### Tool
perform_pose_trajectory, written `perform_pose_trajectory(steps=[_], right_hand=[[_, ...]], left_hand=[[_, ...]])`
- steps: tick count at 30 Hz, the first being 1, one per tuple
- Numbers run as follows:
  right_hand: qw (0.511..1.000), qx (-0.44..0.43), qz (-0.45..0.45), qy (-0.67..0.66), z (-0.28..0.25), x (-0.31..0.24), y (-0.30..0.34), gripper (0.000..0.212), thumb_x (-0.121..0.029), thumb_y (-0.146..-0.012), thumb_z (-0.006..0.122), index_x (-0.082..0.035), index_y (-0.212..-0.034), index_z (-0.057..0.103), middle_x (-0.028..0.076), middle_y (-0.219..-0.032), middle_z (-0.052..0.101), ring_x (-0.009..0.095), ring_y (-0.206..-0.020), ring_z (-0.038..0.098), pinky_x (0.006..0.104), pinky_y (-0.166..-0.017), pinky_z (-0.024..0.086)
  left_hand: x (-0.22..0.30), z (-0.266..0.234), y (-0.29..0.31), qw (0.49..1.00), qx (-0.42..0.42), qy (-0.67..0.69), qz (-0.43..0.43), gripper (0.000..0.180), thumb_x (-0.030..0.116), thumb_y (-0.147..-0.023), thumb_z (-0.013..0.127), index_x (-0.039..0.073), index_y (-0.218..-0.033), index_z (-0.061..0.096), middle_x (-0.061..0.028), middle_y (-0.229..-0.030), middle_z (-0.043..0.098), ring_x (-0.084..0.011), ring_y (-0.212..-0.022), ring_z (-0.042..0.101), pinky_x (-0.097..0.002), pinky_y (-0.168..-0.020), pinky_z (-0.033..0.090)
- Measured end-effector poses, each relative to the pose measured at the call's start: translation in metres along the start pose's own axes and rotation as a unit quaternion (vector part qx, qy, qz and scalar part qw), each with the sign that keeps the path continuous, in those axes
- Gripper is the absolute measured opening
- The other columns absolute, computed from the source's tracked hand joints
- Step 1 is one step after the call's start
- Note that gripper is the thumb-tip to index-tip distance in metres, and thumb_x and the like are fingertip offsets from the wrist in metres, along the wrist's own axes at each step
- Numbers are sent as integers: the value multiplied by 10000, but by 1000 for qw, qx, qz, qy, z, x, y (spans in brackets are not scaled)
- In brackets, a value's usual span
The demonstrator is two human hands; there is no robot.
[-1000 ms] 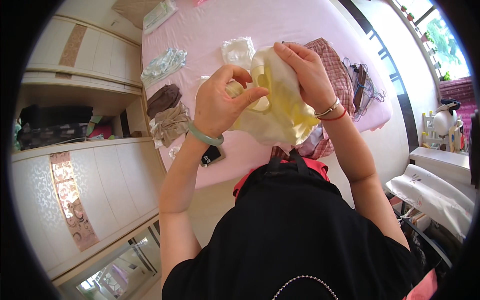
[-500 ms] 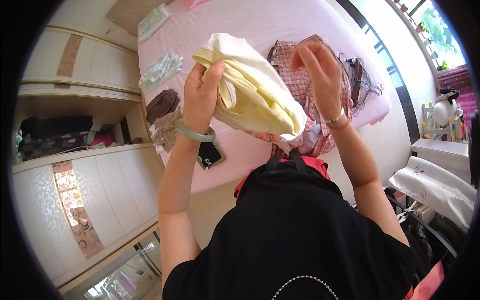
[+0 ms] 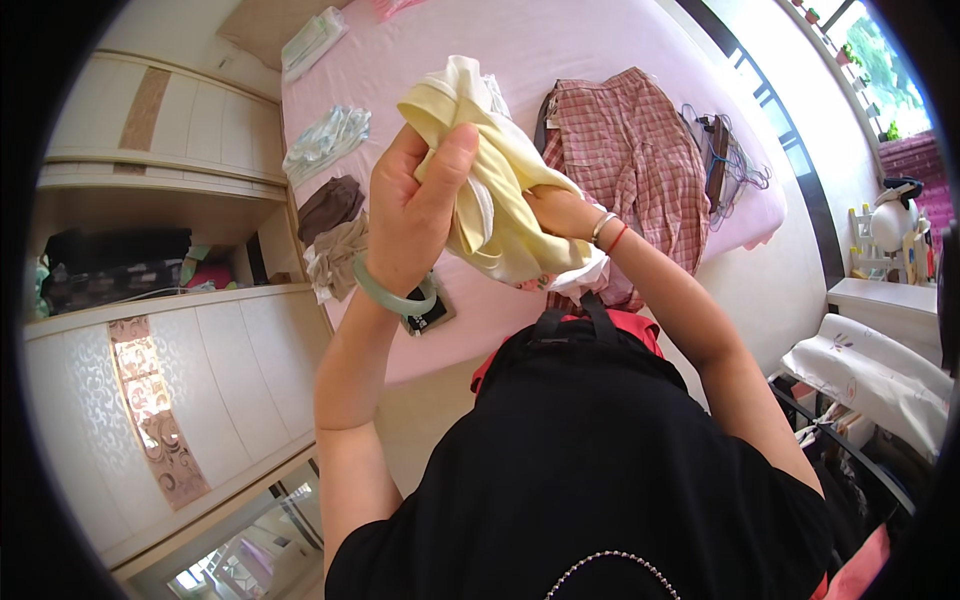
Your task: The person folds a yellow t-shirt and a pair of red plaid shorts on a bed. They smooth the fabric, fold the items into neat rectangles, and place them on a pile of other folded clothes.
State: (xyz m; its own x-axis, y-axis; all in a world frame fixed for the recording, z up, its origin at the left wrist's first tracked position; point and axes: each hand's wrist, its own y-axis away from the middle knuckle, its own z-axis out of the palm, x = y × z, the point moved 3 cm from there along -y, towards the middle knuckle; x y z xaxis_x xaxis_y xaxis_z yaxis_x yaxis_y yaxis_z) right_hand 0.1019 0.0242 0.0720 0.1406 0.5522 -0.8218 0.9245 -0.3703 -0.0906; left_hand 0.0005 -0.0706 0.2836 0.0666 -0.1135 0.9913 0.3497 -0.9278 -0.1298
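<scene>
A pale yellow and white garment (image 3: 505,205) hangs bunched in front of me, above the bed. My left hand (image 3: 418,195) is closed on its upper left edge, the thumb pressed over the cloth. From the right my right hand (image 3: 562,212) reaches into the folds, and the cloth hides its fingers. Beyond it, red plaid trousers (image 3: 630,150) lie flat on the bed. A dark packet or folded dark item (image 3: 432,310) lies on the bed just past my left wrist.
Along the left edge of the pink bed (image 3: 440,30) lie a light blue patterned cloth (image 3: 330,140), a brown cloth (image 3: 330,205) and a beige one (image 3: 340,258). Several wire hangers (image 3: 735,165) lie at the right. An open wardrobe compartment (image 3: 150,225) stands at the left.
My right hand has come down and left from above the trousers into the garment's folds. The garment is now more bunched, and my left hand still grips it.
</scene>
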Motion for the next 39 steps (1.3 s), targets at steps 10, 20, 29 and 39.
perform_pose_trajectory(steps=[10, 20, 29, 39], right_hand=[[916, 66, 223, -326, -49, -59, 34, 357, -287, -935, 621, 19, -1119, 615, 52, -825, 628, 99, -561, 557, 254, -473, 447], [784, 333, 95, -515, -148, -36, 111, 156, -77, -916, 639, -45, -1049, 564, -6, -765, 576, 8, -428, 305, 188, -374, 225], [904, 392, 30, -166, -134, -70, 64, 297, -142, -850, 733, -37, -1123, 677, 48, -1082, 682, 101, -853, 643, 245, -769, 525], [968, 194, -18, -157, -98, -131, -32, 331, -300, -931, 662, 15, -1033, 658, 20, -816, 646, 79, -763, 575, 246, -684, 486]], left_hand=[[-21, -61, -17, 995, 91, -49, -4, 275, 226, -968, 594, -12, -1102, 631, -6, -919, 653, -40, -785, 582, -199, -673, 479], [-43, -112, -24, 986, 140, -86, -11, 290, 225, -959, 604, -8, -1127, 643, -8, -960, 663, -52, -837, 596, -205, -714, 483], [-23, -60, -21, 995, -4, -93, -43, 317, 274, -937, 644, -4, -1087, 659, -7, -910, 670, -44, -778, 593, -210, -690, 493], [15, -64, -26, 984, -55, -162, -55, 358, 362, -981, 572, 26, -1035, 680, 18, -727, 645, -18, -692, 545, -184, -630, 448]])
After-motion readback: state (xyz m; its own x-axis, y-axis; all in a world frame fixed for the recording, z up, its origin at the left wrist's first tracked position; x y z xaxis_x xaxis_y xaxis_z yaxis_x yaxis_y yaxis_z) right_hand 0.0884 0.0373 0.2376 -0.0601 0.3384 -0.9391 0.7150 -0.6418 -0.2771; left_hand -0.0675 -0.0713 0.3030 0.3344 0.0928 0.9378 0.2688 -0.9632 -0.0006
